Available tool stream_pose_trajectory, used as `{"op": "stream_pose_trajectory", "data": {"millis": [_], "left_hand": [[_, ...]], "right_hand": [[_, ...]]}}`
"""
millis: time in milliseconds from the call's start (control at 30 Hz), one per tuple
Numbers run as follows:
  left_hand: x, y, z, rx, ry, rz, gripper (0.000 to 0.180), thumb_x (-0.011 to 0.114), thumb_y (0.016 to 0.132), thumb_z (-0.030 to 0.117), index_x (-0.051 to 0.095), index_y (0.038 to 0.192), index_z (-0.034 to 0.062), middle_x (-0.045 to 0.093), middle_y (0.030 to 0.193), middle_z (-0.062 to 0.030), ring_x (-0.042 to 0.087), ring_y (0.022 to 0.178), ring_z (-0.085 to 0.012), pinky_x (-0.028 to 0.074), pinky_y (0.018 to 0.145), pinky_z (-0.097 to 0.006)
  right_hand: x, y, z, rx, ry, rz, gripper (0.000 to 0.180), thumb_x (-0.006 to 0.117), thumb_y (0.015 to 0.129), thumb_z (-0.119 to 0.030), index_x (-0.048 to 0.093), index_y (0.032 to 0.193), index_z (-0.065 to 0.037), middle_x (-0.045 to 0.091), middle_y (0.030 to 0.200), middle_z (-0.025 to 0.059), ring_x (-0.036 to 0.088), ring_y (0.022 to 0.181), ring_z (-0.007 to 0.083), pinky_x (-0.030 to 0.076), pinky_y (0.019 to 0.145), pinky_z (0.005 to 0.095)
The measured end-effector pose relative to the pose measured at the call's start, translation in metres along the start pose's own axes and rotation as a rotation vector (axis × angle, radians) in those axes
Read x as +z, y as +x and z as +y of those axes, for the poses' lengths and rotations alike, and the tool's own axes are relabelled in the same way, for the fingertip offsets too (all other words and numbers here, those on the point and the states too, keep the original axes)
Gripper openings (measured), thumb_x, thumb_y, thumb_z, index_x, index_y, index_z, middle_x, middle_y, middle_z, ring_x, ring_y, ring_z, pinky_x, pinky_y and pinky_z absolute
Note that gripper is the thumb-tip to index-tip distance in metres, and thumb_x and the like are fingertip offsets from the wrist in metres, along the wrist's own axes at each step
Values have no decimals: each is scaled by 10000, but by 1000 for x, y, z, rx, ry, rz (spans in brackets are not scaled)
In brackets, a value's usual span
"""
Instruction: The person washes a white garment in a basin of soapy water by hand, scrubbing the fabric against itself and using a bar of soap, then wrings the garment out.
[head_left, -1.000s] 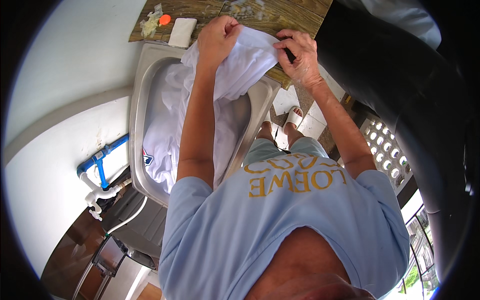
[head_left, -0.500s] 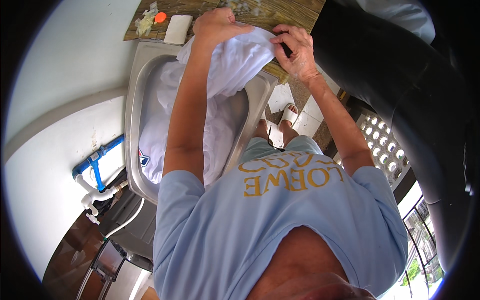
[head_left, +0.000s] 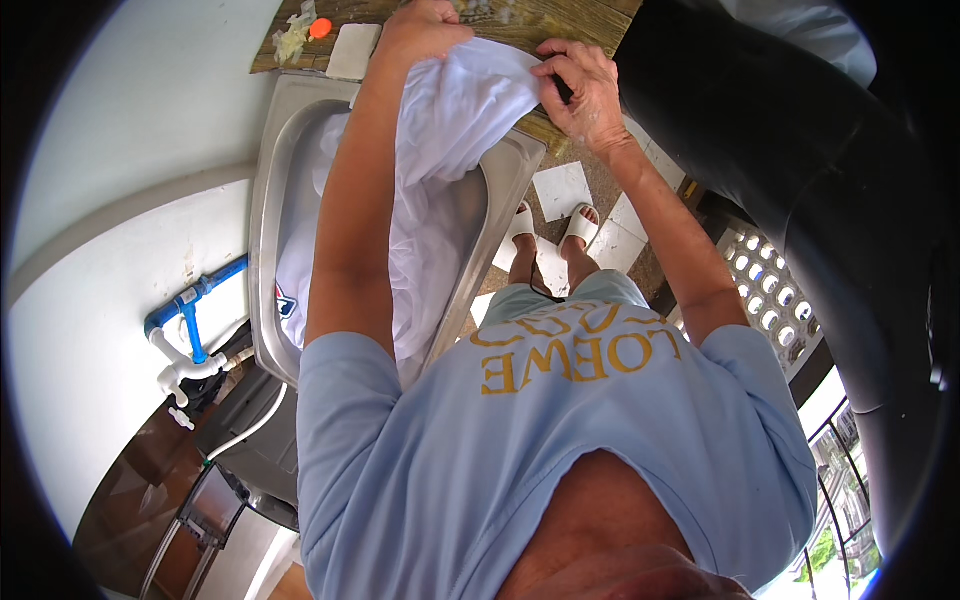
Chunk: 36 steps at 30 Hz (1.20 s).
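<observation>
The left hand (head_left: 425,25) is closed on the far end of a white cloth (head_left: 450,130), pressing it onto the wooden worktop (head_left: 560,20) just past the steel sink (head_left: 270,180). The right hand (head_left: 585,90) pinches the cloth's near edge, beside the sink's corner, fingers curled round a fold. Between the two hands the cloth is bunched; from there its long axis runs back toward the person, draping over the sink's rim and down into the basin, where the rest lies heaped. Both hands already touch it, the left reaching farther over the sink. A pale soap bar (head_left: 352,50) sits by the sink's far rim.
</observation>
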<state>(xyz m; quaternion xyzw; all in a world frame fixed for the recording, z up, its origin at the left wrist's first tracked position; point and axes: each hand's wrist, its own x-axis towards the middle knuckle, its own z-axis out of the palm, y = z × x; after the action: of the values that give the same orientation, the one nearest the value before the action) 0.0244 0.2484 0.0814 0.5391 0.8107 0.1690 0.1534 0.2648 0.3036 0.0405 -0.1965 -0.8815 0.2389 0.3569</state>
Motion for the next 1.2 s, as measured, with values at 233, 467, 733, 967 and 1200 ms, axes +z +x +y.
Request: {"op": "stream_pose_trajectory", "data": {"millis": [233,467,733,967,1200], "left_hand": [[7,-12,34,-6,105,35,285,726,597,298,584,696,72,604,651,-137,604,643,-266,473,601,-365],[-1,-16,19,-15,5,-108,354,708,600,378,587,766,90,615,729,-94,591,704,-260,460,669,-355],[-6,-22,12,10,-90,-193,411,720,599,316,510,862,80,525,719,-48,499,669,-189,401,613,-315],[5,-28,29,29,95,-47,416,716,592,325,529,870,79,588,863,-70,568,800,-258,444,697,-357],[10,-28,28,91,-35,-19,296,675,651,215,518,860,78,556,785,-69,529,709,-228,434,656,-339]], "right_hand": [[-3,-2,7,5,-10,9,163,612,680,-93,642,836,-130,598,1040,-5,526,984,225,371,845,367],[-2,-3,8,-9,57,5,215,618,693,-95,625,906,-115,589,1064,27,521,1004,247,379,876,373],[-3,-2,10,69,170,56,344,615,716,-95,545,1052,-90,565,1091,75,509,1035,279,369,917,387],[-6,-2,7,69,122,25,372,625,721,-76,544,1084,-89,575,1096,70,522,1042,257,370,927,366],[-5,-3,12,89,135,47,369,613,719,-106,539,1081,-92,565,1096,75,506,1039,278,372,908,393]]}}
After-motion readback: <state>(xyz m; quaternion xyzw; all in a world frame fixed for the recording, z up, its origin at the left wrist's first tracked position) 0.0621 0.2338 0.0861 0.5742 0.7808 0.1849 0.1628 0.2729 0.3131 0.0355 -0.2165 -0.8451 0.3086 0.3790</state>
